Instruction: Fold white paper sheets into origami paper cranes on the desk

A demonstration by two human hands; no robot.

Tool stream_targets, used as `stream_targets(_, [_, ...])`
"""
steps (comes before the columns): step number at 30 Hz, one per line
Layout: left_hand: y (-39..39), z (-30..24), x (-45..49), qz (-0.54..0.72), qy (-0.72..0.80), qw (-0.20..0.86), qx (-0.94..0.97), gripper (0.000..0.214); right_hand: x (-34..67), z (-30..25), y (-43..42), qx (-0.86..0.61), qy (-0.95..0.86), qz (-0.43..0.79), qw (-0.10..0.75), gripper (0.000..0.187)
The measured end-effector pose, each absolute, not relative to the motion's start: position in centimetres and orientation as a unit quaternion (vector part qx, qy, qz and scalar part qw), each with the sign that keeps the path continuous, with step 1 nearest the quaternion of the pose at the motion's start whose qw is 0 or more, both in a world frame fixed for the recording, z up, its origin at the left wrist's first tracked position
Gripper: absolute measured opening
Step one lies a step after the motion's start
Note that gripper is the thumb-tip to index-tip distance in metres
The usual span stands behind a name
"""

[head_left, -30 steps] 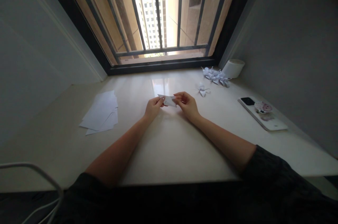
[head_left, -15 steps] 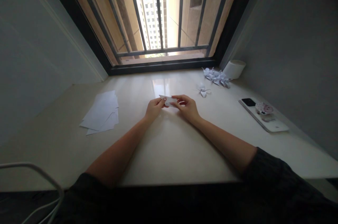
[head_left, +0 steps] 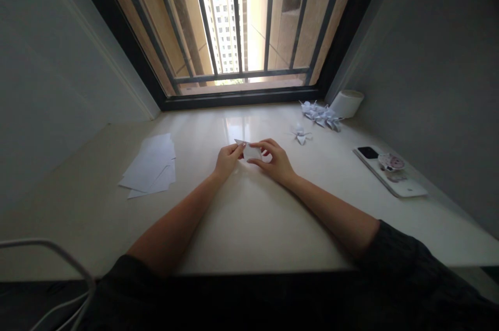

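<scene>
A small folded piece of white paper (head_left: 253, 152) is held just above the middle of the white sill. My left hand (head_left: 228, 158) pinches its left side between thumb and fingers, with a pointed corner sticking out past the fingertips. Around its right side curves my right hand (head_left: 275, 158), forefinger on the upper edge and thumb on the lower edge. The fingers cover part of the folds. To the right of my hands lies one folded paper figure (head_left: 301, 137) with thin points.
Loose white paper sheets (head_left: 150, 167) lie at the left. Several folded paper figures (head_left: 320, 115) are heaped at the back right beside a white cup-like container (head_left: 346, 104). A white phone (head_left: 390, 171) rests on the right. A pale cable (head_left: 58, 249) loops at the lower left.
My right thumb has moved down to the paper's lower edge and the forefinger along its top, so more of the paper's face shows. My left hand stays almost in place.
</scene>
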State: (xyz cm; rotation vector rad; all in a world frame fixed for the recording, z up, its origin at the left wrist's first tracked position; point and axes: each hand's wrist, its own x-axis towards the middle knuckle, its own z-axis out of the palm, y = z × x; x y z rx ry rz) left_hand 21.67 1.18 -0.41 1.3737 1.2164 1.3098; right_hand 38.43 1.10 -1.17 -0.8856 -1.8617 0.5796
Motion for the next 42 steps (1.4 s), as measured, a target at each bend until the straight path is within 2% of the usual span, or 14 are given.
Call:
stream_targets(2, [1.3, -0.5, 21.6, 0.539, 0.492, 0.426, 0.535, 0.037, 38.7, -1.0, 1.1, -0.368, -0.781, 0.184, 0.47, 0.04])
stream_targets(7, [1.7, -0.8, 21.4, 0.556, 0.485, 0.453, 0.501, 0.039, 39.4, -0.6, 1.1, -0.356, -0.834, 0.06, 0.416, 0.017])
stream_targets(11, [1.7, -0.8, 21.3, 0.548, 0.483, 0.455, 0.51, 0.044, 39.4, -0.2, 1.0, -0.381, -0.807, 0.048, 0.448, 0.014])
stream_targets(17, [1.2, -0.5, 21.5, 0.521, 0.458, 0.438, 0.572, 0.05, 38.8, -0.4, 1.0, -0.397, -0.736, 0.186, 0.517, 0.013])
stream_targets(21, [1.1, -0.7, 21.7, 0.531, 0.399, 0.475, 0.577, 0.059, 38.5, -0.9, 1.2, -0.403, -0.694, 0.297, 0.517, 0.022])
stream_targets(24, [1.2, -0.9, 21.7, 0.525, 0.376, 0.501, 0.576, 0.058, 38.3, -1.1, 1.3, -0.405, -0.671, 0.371, 0.498, 0.027])
stream_targets(31, [0.9, -0.4, 21.6, 0.519, 0.401, 0.508, 0.558, 0.048, 38.4, -1.5, 1.7, -0.398, -0.647, 0.417, 0.5, 0.027])
stream_targets(35, [0.9, -0.3, 21.6, 0.524, 0.416, 0.498, 0.551, 0.045, 38.6, -0.9, 1.4, -0.402, -0.656, 0.375, 0.517, 0.027])
stream_targets(39, [1.0, -0.4, 21.7, 0.515, 0.414, 0.501, 0.559, 0.043, 38.8, 0.2, 0.7, -0.405, -0.689, 0.24, 0.551, 0.02])
stream_targets(42, [1.0, -0.3, 21.7, 0.507, 0.407, 0.508, 0.565, 0.042, 39.0, 0.6, 0.4, -0.387, -0.734, 0.17, 0.531, 0.012])
